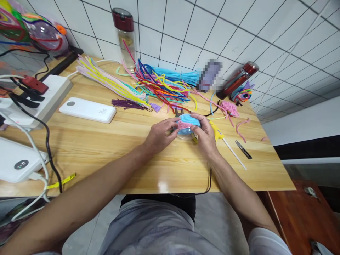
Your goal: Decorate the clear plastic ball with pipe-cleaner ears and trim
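Observation:
Between my two hands is a rounded, clear-bottomed craft piece [189,119], its top wrapped in rows of light blue pipe cleaner. A pink fuzzy patch [183,125] sits on its near side. The fingertips and thumb of my left hand [162,134] pinch the left edge by the pink patch. My right hand [205,136] grips the right side, thumb in front and fingers over the top. Just beyond the piece are the dark jaws of pliers [179,112]. Beside my right hand lies a yellow glue gun [218,131] with a white glue stick [234,153], partly hidden.
Pipe cleaners [162,83] of many colours lie along the wall, with a glass bottle [124,39] and a red thermos [237,79] nearby. Small snips [243,149] rest at right. A white power bank [87,109] and a corded power strip [50,102] occupy the left.

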A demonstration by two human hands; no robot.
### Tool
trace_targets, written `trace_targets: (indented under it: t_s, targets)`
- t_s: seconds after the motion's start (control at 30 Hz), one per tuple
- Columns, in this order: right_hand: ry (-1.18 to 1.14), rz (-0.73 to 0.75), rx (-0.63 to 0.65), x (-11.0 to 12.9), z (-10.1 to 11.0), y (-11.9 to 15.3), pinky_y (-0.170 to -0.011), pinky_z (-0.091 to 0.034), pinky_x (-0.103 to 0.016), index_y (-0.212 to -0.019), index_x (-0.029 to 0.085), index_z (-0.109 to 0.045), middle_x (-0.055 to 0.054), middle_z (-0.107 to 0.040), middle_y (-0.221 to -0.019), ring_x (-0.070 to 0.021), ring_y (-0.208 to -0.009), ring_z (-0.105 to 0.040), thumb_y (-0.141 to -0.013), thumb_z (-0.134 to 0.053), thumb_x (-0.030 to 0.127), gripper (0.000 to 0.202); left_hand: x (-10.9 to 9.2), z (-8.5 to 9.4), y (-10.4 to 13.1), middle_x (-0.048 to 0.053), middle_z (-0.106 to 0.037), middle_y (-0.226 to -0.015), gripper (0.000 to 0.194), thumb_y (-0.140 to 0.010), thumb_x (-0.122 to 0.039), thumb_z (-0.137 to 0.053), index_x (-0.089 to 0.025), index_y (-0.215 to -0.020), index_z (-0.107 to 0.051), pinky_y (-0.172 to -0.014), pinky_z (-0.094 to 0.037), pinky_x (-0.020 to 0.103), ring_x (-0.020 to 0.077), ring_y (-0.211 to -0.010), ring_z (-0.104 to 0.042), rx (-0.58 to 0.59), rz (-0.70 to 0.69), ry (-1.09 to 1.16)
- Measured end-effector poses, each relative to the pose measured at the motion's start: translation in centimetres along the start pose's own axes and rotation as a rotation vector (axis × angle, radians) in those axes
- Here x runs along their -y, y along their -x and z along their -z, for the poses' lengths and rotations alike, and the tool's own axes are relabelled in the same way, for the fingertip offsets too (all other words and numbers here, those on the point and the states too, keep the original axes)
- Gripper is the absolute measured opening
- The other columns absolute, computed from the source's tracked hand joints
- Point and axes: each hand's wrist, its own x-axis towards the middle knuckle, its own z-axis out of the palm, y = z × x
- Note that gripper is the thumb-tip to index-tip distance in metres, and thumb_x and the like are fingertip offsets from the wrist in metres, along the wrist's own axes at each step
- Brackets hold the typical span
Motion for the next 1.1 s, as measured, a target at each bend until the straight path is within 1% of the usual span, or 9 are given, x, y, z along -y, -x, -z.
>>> trace_targets:
  t_s: [0.17,0.3,0.4,0.5,0.77,0.97,1.1]
  targets:
    - [-0.05,0.002,-0.026,-0.7,-0.4,0.1,-0.117,-0.048,-0.048,-0.119,0.032,-0.071,-0.001,-0.07,-0.135,-0.0287,-0.131,-0.062,-0.081,-0.071,0.031,0.038,-0.3,0.1,-0.1,0.013,-0.081,-0.128,0.012,-0.096,-0.014,-0.068,-0.017,-0.106,-0.075,-0.105,-0.065,0.037,0.0221,-0.117,-0.08,0.007,0.053,0.015]
    - [-0.024,0.037,-0.024,-1.2,-0.3,0.2,-0.116,-0.049,-0.048,-0.121,0.032,-0.069,-0.002,-0.069,-0.137,-0.0288,-0.133,-0.061,-0.084,-0.069,0.034,0.038,-0.5,0.3,-0.2,0.012,-0.082,-0.126,0.011,-0.095,-0.013,-0.07,-0.017,-0.104,-0.076,-0.104,-0.065,0.034,0.0209,-0.115,-0.08,-0.001,0.043,-0.004]
    - [0.02,0.05,-0.013,-1.4,-0.2,0.3,-0.115,-0.051,-0.05,-0.127,0.032,-0.065,-0.004,-0.068,-0.14,-0.0292,-0.133,-0.062,-0.086,-0.065,0.035,0.04,-0.6,0.4,-0.2,0.012,-0.082,-0.126,0.01,-0.096,-0.014,-0.07,-0.017,-0.103,-0.076,-0.103,-0.066,0.035,0.0213,-0.115,-0.08,0.002,0.042,-0.01]
    - [0.073,0.061,0.005,-1.4,-0.2,0.5,-0.114,-0.052,-0.052,-0.132,0.032,-0.062,-0.005,-0.065,-0.145,-0.0293,-0.133,-0.063,-0.089,-0.062,0.036,0.043,-0.6,0.4,-0.2,0.011,-0.082,-0.128,0.01,-0.097,-0.017,-0.07,-0.019,-0.103,-0.077,-0.102,-0.067,0.037,0.0216,-0.115,-0.08,0.021,0.074,0.002]
    - [0.119,0.084,-0.008,-1.4,-0.4,0.6,-0.113,-0.053,-0.052,-0.132,0.032,-0.062,-0.005,-0.065,-0.145,-0.0288,-0.133,-0.063,-0.091,-0.06,0.036,0.041,-0.4,0.2,0.0,0.01,-0.082,-0.127,0.01,-0.097,-0.02,-0.069,-0.019,-0.104,-0.077,-0.104,-0.067,0.039,0.0222,-0.117,-0.08,0.032,0.16,0.096]
    - [0.07,0.064,-0.041,-1.0,-0.7,0.5,-0.115,-0.051,-0.051,-0.125,0.03,-0.064,-0.005,-0.068,-0.139,-0.0293,-0.133,-0.062,-0.086,-0.062,0.033,0.039,-0.4,0.0,-0.1,0.01,-0.082,-0.126,0.009,-0.096,-0.021,-0.069,-0.019,-0.1,-0.077,-0.104,-0.066,0.039,0.0226,-0.117,-0.08,0.006,0.163,0.142]
    - [0.084,0.064,-0.037,-1.0,-0.7,0.5,-0.115,-0.051,-0.051,-0.128,0.031,-0.064,-0.005,-0.068,-0.139,-0.0291,-0.131,-0.063,-0.087,-0.062,0.035,0.041,-0.3,0.0,-0.1,0.011,-0.082,-0.126,0.009,-0.096,-0.02,-0.068,-0.019,-0.1,-0.076,-0.099,-0.068,0.038,0.0231,-0.117,-0.079,0.023,0.182,0.144]
